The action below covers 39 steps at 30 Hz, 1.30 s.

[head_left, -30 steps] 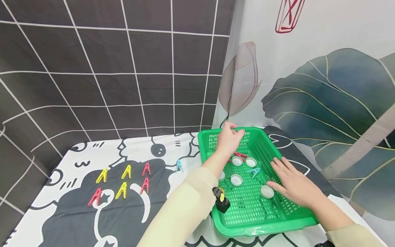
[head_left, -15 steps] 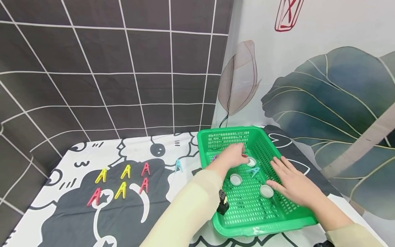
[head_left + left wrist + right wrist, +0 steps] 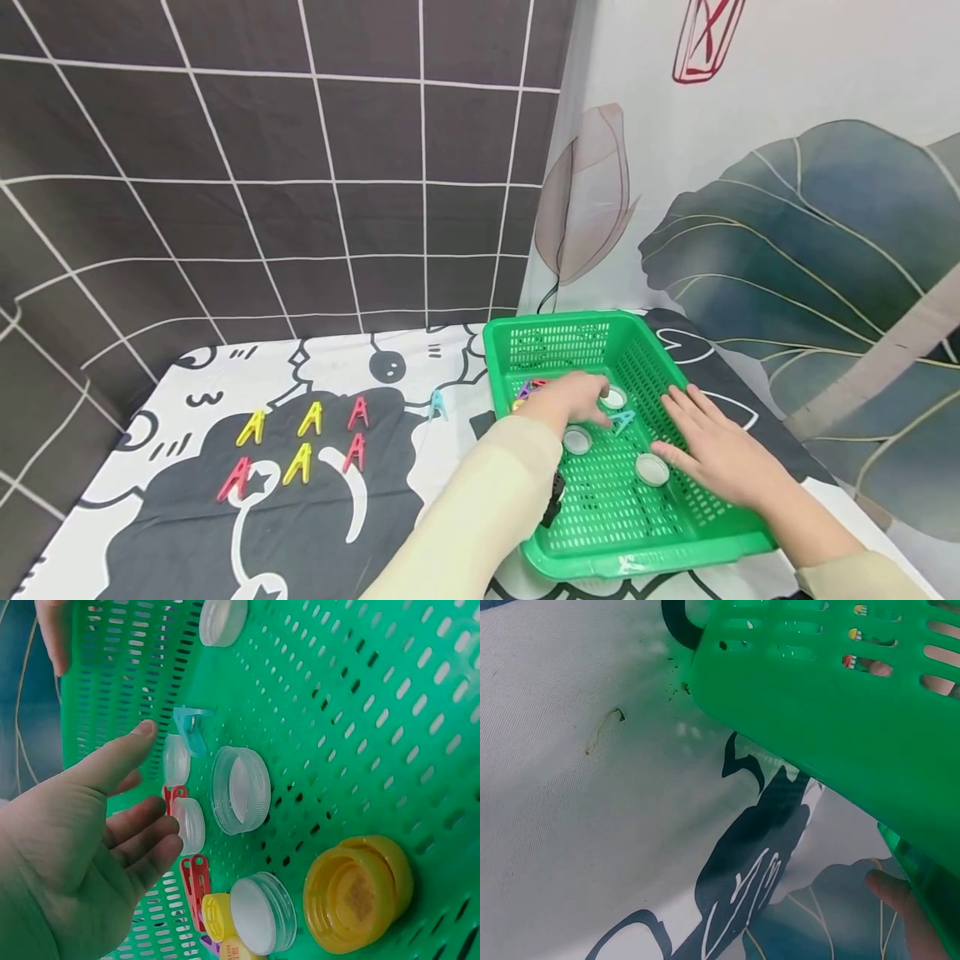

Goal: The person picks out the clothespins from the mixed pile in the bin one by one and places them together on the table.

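My left hand [image 3: 573, 396] reaches low into the green basket [image 3: 652, 557], with nothing between its thumb and loosely bent fingers. Just beyond its thumb in the left wrist view lies a light blue clothespin [image 3: 191, 731]. Clear round lids [image 3: 241, 791] lie close to the fingertips, and red clothespins [image 3: 196, 889] are beneath and beside the fingers. Two stacked yellow caps [image 3: 360, 892] sit further right in that view. On the basket's right side rests my right hand [image 3: 708, 442], its fingers straight and flat; the right wrist view shows only its thumb beside the green plastic.
On the patterned cloth to the left, yellow clothespins [image 3: 302, 462] and red clothespins [image 3: 236, 479] are laid out in loose rows. A single blue clothespin [image 3: 437, 405] lies between them and the basket. A dark tiled backdrop [image 3: 360, 217] rises behind.
My left hand has come down from near the basket's far rim into the basket, then shifted nearer and right towards the blue clothespin. The right hand has stayed on the basket's side.
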Motion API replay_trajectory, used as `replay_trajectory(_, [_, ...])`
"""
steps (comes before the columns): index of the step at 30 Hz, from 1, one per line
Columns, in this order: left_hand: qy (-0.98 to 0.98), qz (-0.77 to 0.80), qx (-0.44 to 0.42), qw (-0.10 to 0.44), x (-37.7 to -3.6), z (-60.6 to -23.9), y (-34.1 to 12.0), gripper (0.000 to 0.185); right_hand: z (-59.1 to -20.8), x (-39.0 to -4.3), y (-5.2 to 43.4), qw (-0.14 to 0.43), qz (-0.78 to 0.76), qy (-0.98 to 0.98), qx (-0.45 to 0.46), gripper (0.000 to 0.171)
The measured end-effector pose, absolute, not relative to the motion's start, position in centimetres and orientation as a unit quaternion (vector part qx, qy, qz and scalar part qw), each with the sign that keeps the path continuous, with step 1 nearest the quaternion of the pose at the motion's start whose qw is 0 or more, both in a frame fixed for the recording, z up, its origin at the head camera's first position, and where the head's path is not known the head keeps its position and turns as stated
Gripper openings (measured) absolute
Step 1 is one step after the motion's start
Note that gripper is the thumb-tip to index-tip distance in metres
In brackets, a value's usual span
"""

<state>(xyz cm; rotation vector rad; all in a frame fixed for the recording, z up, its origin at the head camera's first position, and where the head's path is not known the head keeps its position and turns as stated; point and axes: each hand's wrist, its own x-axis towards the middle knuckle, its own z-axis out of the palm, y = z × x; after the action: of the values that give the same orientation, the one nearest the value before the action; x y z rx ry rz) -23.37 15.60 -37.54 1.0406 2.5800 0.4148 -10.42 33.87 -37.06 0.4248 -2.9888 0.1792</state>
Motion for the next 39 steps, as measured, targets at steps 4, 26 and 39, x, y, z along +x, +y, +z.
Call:
replay_trajectory(4, [0.914,0.119,0.358,0.152,-22.8,-37.8,16.4,0.052,-37.1,-10.4,34.0,0.062,0.059,-0.986,0.14,0.073])
replay_trajectory(26, [0.936,0.024,0.33,0.119,-20.0,-39.3,19.8,0.05,-36.8,-10.1,33.7,0.06,0.062,-0.987,0.133,0.072])
replay_trajectory(39, [0.931,0.04,0.345,0.109,-20.5,-39.7,20.5,0.039,-36.9,-10.3,33.7,0.056,0.068,-0.987,0.134,0.072])
